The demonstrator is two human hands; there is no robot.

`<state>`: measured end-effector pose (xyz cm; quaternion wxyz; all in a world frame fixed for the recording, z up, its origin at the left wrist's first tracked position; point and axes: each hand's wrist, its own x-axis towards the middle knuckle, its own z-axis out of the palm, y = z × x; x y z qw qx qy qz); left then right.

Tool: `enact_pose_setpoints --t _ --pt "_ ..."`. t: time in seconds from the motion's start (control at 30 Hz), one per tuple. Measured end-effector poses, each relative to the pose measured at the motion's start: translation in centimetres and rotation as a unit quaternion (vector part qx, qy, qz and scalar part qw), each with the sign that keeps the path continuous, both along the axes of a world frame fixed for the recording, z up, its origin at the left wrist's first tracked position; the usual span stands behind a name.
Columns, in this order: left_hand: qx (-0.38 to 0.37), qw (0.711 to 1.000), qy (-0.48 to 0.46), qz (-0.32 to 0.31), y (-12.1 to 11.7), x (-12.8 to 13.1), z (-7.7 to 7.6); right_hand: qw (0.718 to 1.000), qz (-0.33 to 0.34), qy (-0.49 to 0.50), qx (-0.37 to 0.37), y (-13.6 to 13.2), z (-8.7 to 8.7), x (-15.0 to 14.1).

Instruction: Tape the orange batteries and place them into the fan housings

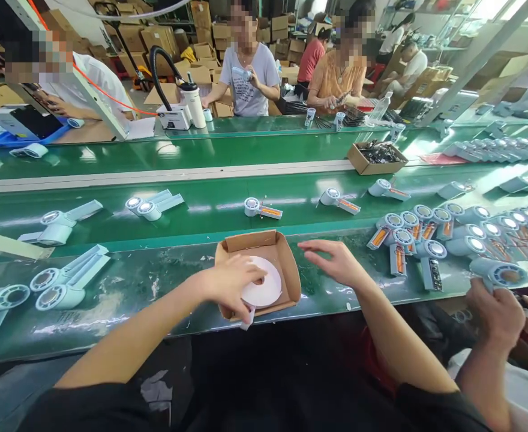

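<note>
In the head view a small open cardboard box [290, 267] stands at the near edge of the green bench. In it lies a flat white roll [266, 291] with a dark hole in its middle; a short end of its strip hangs over the box's front edge. My left hand [230, 282] rests over the roll's left side, fingers spread and the thumb close to the loose strip. Just right of the box my right hand [333, 261] hovers with its fingers stretched out, holding nothing. Nearest to it on the right are several pale blue handheld fan bodies [399, 237].
Pale blue fan parts [61, 285] lie on the bench at left, and several more sit along the green conveyor [219, 210]. A box of dark small parts [376, 159] stands beyond. At right, a co-worker's hand [493, 312] holds a fan body. Other people work across the line.
</note>
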<state>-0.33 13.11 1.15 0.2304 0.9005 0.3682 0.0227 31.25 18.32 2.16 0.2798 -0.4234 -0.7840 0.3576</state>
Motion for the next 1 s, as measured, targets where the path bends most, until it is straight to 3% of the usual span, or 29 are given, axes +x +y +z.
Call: enact_pose_setpoints --t 0.07,0.17,0.27,0.33,0.43,0.57,0.7,0.8,0.9,1.0 --pt "-0.028 0.999 0.040 0.017 -3.0 -0.4 0.6 0.996 -0.029 0.072 -0.045 -2.7 -1.0 1.1" --pt "-0.040 0.996 0.053 0.052 -5.1 -0.7 2.1 0.970 -0.084 0.207 -0.093 -5.3 -1.5 0.2" --pt "0.039 0.993 0.008 0.112 -7.0 -0.7 3.0 0.949 -0.064 0.266 -0.158 -7.2 -1.2 -2.4" --pt "0.090 0.983 -0.005 0.157 -8.5 -0.7 2.8 0.955 -0.018 0.228 -0.188 -8.1 -1.2 -4.3" --pt "0.089 0.980 0.026 0.178 -9.4 -0.5 2.2 0.977 -0.001 0.154 -0.149 -8.3 -2.1 -6.6" --pt "0.033 0.987 0.095 0.128 -7.4 0.3 1.7 0.990 -0.042 0.118 -0.066 -7.3 -4.0 -7.8" --pt "0.014 0.987 0.111 0.116 -5.8 -0.7 1.9 0.989 -0.082 0.110 -0.050 -6.9 -5.4 -7.3" --pt "0.091 0.969 0.072 0.219 -6.5 -2.5 1.3 0.989 -0.110 0.094 -0.039 -7.1 -6.0 -6.6" --pt "0.232 0.911 -0.006 0.342 -8.0 -3.3 0.3 0.994 -0.092 0.049 -0.014 -7.5 -5.7 -6.7" --pt "0.290 0.892 -0.065 0.340 -9.7 -2.6 -0.3 1.000 0.002 0.030 -0.004 -8.4 -4.1 -7.8"
